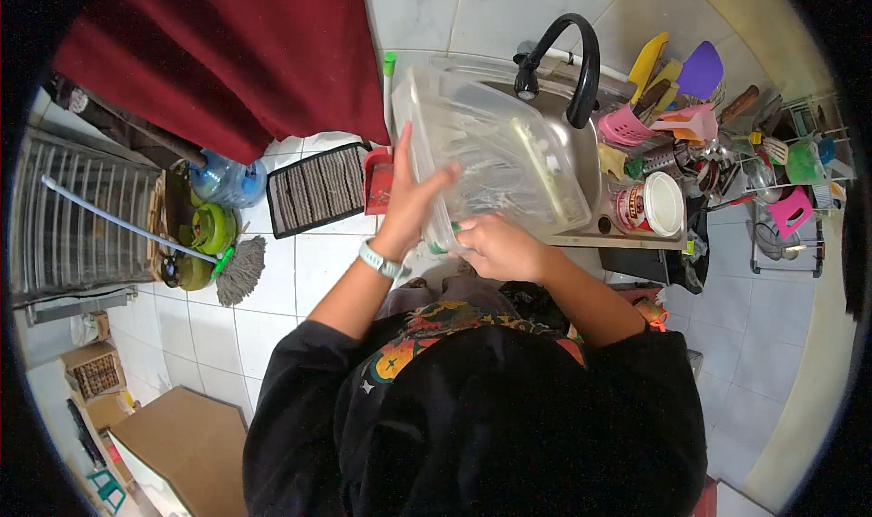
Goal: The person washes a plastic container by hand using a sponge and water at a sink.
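Observation:
A large clear plastic box [495, 167] is tilted over the near left part of the steel sink [581, 140], whitish streaks like suds on its walls. A pale yellow-green strip [538, 167] runs along its right side. My left hand [411, 190] grips the box's left edge, thumb over the rim and fingers along the outside. At the box's near corner my right hand [500, 246] is closed, its fingertips against the plastic. Something green [438, 246] shows beside those fingertips; its kind is unclear. Above the sink arches a black faucet [586, 63].
Right of the sink stand a white tub [663, 204] with a red label and a pink utensil basket [622, 125], near a crowded dish rack [790, 167]. Leftward on the floor are a striped mat [318, 188], a red dustpan [377, 181], a grey mop [242, 272] and a green gas cylinder [214, 229].

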The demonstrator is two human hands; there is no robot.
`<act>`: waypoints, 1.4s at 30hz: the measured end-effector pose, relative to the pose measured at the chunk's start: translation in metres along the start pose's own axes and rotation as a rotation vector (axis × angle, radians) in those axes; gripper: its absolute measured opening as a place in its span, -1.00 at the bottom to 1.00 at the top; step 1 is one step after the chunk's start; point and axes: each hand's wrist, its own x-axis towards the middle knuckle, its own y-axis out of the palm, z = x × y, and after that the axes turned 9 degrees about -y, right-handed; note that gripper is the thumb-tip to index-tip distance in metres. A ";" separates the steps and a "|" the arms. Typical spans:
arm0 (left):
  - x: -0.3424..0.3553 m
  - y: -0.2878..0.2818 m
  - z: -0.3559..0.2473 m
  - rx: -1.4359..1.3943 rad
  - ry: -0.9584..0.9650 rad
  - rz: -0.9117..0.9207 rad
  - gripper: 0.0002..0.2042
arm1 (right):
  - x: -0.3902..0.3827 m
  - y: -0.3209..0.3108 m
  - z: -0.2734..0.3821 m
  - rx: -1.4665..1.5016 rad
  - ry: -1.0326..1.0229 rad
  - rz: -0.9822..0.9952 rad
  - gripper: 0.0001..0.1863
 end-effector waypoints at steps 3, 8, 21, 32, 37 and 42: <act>-0.021 -0.005 0.002 -0.093 -0.035 0.133 -0.25 | 0.005 0.003 0.002 -0.089 0.013 -0.046 -0.90; -0.016 -0.028 0.007 -0.115 0.116 -0.001 -0.29 | -0.023 0.004 -0.053 -0.238 0.110 0.017 -0.66; -0.007 -0.048 0.029 -0.061 0.233 -0.150 -0.37 | 0.010 0.046 -0.044 -0.391 -0.062 -0.113 -0.66; -0.027 -0.043 0.031 -0.130 0.232 -0.176 -0.34 | -0.004 0.033 -0.072 -0.501 0.122 0.194 -0.70; -0.025 -0.048 0.026 -0.093 0.194 -0.249 -0.37 | 0.019 0.066 -0.042 -0.343 -0.088 -0.070 -0.63; -0.025 -0.065 -0.010 -0.017 0.169 -0.173 -0.43 | -0.055 0.019 -0.123 -0.203 0.163 0.019 -0.58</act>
